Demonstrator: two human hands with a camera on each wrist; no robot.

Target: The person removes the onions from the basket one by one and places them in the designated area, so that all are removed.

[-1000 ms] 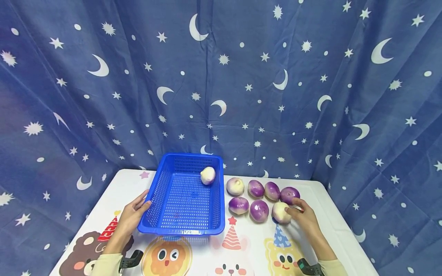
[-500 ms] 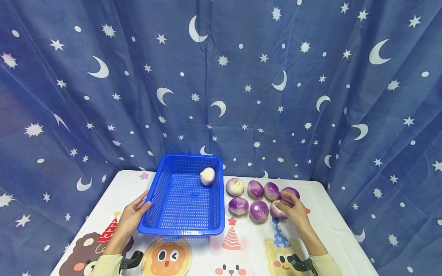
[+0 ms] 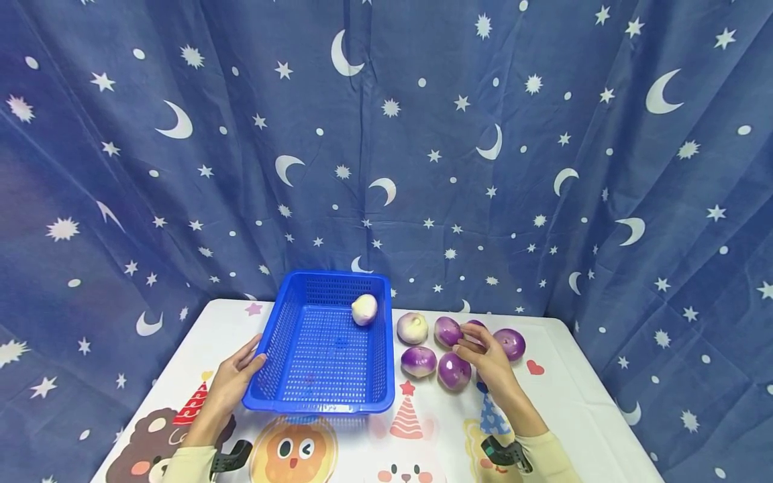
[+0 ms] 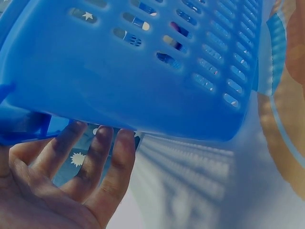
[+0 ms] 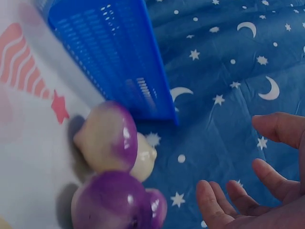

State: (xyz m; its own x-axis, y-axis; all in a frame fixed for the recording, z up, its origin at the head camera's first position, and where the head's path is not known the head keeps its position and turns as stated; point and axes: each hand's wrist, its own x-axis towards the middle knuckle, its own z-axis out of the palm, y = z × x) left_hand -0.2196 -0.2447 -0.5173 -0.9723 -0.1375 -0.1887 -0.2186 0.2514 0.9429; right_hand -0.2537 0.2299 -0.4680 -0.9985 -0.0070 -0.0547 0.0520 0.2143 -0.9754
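A blue plastic basket point(image 3: 326, 406) with slotted walls stands on the left half of the table, one white-and-purple turnip point(image 3: 364, 310) in its far right corner. My left hand point(image 3: 232, 379) touches the basket's left side; in the left wrist view, fingertips point(image 4: 125, 136) meet the blue edge. Right of the basket several turnips lie close together, among them a pale one point(image 3: 413, 329) and purple ones point(image 3: 419, 361). Over this group is my right hand point(image 3: 492, 365), fingers spread and holding nothing visible. It covers part of one purple turnip point(image 3: 477, 325) and hides the near right one.
A white tablecloth point(image 3: 580, 396) with printed cartoon figures covers the table. Behind it hangs a blue curtain point(image 3: 410, 168) with moons and stars. A purple turnip point(image 3: 509, 343) lies at the group's right end, and another point(image 3: 454, 371) at the near side.
My right hand has moved left across the turnips, off the rightmost purple one. The near pale turnip shifted slightly left, then went out of sight under the hand. The left hand stays at the basket.
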